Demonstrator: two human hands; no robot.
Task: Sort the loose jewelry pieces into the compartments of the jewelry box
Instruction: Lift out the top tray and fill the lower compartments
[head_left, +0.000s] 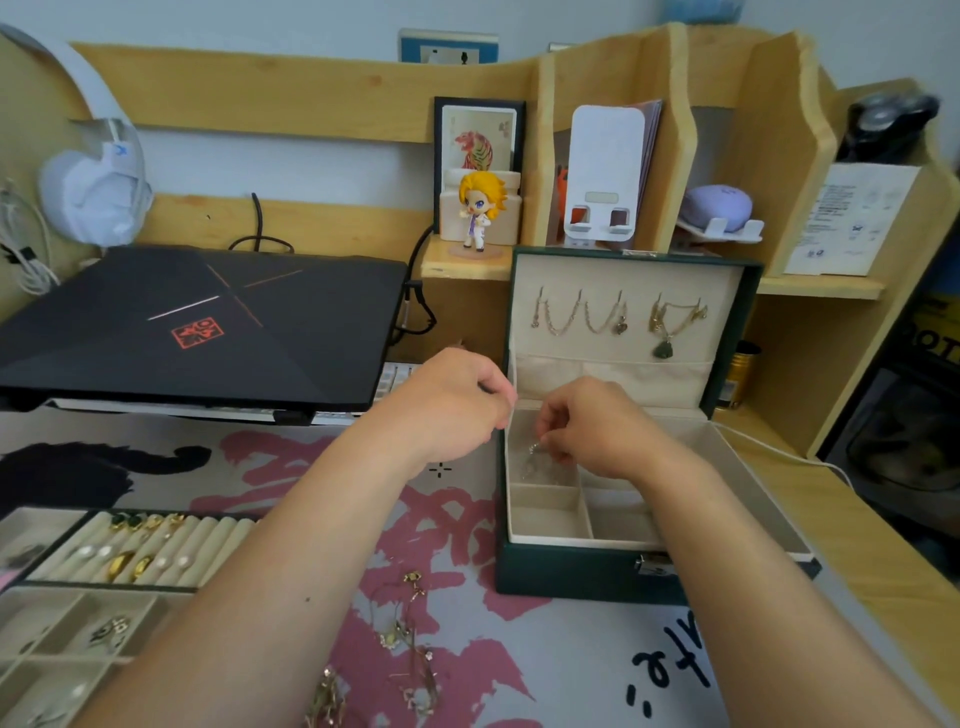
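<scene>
Pinched in the fingertips (551, 446) of the right hand (592, 426) hangs a thin silvery metal chain (531, 460), faintly glinting. Under those fingers the jewelry box (571, 574) is lined with matt cream cloth, soft and velvety in look; its outer wall is dark green with a smooth leather-like finish, and a shiny metal clasp (653, 564) sits on its front. Beyond the fingers, gold-toned metal necklaces (618, 317) hang against the same cream lining of the lid. Nearer than both hands, loose gold-coloured chains (410, 639) lie on a smooth printed desk mat (561, 670). Behind stands a pale, matt wooden shelf (291, 88).
</scene>
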